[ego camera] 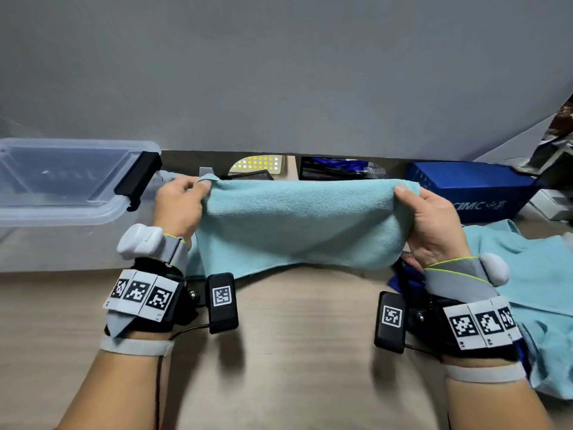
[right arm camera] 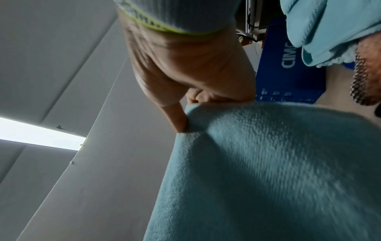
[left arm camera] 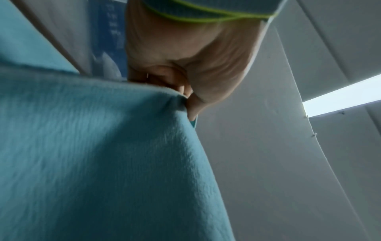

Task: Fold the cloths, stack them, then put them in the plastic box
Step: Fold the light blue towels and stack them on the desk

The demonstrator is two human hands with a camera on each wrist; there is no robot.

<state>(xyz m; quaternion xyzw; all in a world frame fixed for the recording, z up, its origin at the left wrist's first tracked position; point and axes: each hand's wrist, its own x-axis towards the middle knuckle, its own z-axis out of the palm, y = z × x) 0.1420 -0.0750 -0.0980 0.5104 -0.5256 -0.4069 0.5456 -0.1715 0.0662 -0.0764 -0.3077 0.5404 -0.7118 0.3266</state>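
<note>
1. Two hands are holding one light blue cloth (ego camera: pixel 297 225) up over the wooden table (ego camera: pixel 297 352); the left hand (ego camera: pixel 178 206) is pinching its left top corner, fingers curled round the edge.
2. The right hand (ego camera: pixel 434 225) is gripping the right top corner the same way.
3. The cloth is hanging taut between the fingers, its lower edge sagging toward the wrists.
4. The clear plastic box (ego camera: pixel 62 209) is sitting just left of the left fingers.
5. More blue cloths (ego camera: pixel 533 274) are lying right of the right fingers, in front of a dark blue carton (ego camera: pixel 474 187).
</note>
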